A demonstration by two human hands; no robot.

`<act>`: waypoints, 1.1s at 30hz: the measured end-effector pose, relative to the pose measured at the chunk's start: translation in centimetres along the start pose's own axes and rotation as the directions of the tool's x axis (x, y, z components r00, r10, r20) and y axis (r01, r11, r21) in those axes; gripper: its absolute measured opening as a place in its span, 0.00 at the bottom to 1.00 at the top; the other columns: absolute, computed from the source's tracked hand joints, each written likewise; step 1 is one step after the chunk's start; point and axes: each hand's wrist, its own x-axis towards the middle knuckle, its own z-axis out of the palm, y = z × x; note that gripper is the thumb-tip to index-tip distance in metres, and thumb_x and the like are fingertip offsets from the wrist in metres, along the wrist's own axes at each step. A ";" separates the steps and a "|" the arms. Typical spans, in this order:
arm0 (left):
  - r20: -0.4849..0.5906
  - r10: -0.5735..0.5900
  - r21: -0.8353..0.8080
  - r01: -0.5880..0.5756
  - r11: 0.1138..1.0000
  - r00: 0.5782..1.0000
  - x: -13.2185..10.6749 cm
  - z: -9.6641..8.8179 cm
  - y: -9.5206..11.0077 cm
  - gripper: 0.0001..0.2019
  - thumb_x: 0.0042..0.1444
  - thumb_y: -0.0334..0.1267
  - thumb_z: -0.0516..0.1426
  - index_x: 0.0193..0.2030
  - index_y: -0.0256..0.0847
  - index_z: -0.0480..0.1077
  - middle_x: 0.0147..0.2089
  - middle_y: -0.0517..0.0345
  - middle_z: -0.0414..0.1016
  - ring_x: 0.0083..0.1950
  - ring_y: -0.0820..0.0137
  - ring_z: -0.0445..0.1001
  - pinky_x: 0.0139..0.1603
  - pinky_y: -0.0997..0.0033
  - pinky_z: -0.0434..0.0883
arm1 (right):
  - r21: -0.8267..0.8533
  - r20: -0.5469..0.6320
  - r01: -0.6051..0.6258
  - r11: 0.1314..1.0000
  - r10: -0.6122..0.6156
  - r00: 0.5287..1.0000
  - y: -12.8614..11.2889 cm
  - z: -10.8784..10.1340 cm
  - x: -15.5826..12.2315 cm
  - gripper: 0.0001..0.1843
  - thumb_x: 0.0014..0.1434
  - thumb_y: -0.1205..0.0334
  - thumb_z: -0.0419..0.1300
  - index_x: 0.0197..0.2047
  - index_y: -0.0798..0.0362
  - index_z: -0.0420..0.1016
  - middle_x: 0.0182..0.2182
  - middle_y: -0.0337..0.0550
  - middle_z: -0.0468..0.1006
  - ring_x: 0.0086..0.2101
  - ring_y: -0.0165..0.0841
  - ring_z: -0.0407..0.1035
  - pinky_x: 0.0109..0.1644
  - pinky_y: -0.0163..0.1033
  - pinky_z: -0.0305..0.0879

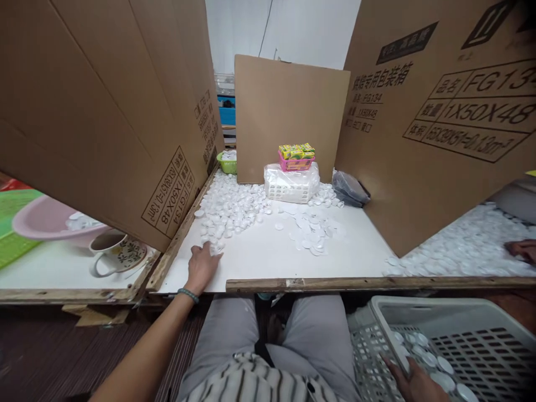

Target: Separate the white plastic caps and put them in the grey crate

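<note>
Work booth: your view from the seat.
You face a white tabletop edged in worn wood, walled by printed cardboard sheets at its left edge and right edge, with a plain cardboard panel along the far edge. Behind it you see a white wall; beneath you, dark floor. Light is even.

A small, improvised piecework station in a workshop is showing here: tall brown cardboard carton sheets printed with packing codes are walling off a white surface, where heaps of small round white plastic caps are lying. A grey slotted plastic crate is holding more, and a neighbouring bay is carrying another heap.
</note>
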 end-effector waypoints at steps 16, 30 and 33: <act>0.115 0.403 -0.218 -0.373 0.902 0.908 1.1 2.4 10.8 0.17 0.50 0.47 0.58 0.43 0.40 0.67 0.38 0.53 0.75 0.40 0.62 0.72 0.35 0.71 0.61 | 0.234 -0.665 0.340 0.911 -0.106 0.740 -7.6 -2.3 0.1 0.24 0.60 0.49 0.48 0.49 0.58 0.68 0.46 0.54 0.73 0.45 0.41 0.68 0.49 0.45 0.64; 0.199 0.529 -0.396 -0.427 0.813 0.825 -1.3 4.1 9.9 0.16 0.48 0.33 0.59 0.46 0.40 0.68 0.39 0.56 0.73 0.40 0.67 0.71 0.39 0.72 0.63 | -0.455 -0.100 0.662 0.596 -0.773 0.627 -27.8 -2.8 11.6 0.15 0.59 0.75 0.45 0.42 0.58 0.70 0.41 0.52 0.74 0.43 0.40 0.60 0.47 0.44 0.53; 0.198 0.553 -0.373 -0.459 0.806 0.810 -0.9 4.2 10.1 0.14 0.48 0.34 0.59 0.43 0.40 0.70 0.38 0.55 0.72 0.40 0.66 0.70 0.39 0.71 0.63 | -0.443 -0.138 0.656 0.611 -0.770 0.623 -27.1 -2.3 11.6 0.19 0.58 0.72 0.48 0.53 0.59 0.64 0.53 0.54 0.67 0.48 0.42 0.57 0.48 0.45 0.53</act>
